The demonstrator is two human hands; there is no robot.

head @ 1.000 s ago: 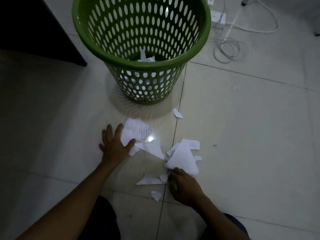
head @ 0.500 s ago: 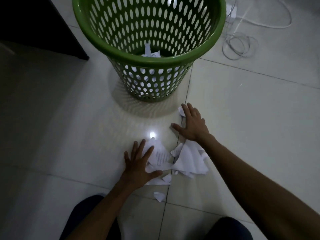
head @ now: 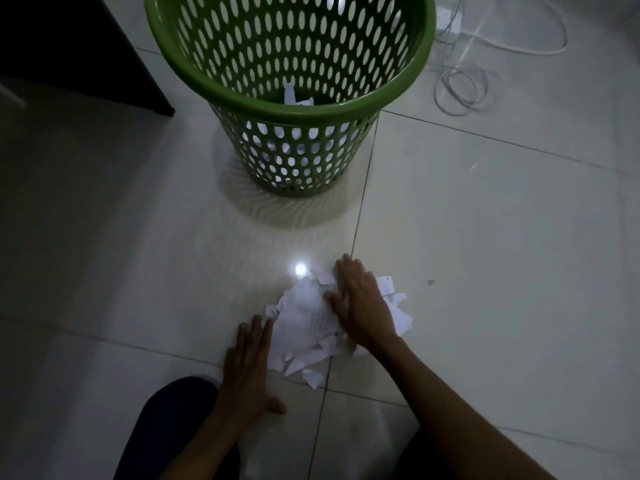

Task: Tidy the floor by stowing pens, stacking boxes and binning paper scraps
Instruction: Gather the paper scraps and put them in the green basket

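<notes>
White paper scraps [head: 304, 327]: faint print, perhaps, unreadable.

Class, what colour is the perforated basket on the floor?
Green, with oval holes: basket, seen clearly in the head view.

Dim, murky frame; small glare spot on floor tile [head: 300, 270], wide-angle edge bending.

No legible text can be made out; faint printed marks on the paper scraps [head: 304, 327] are too blurred to be read.
</notes>
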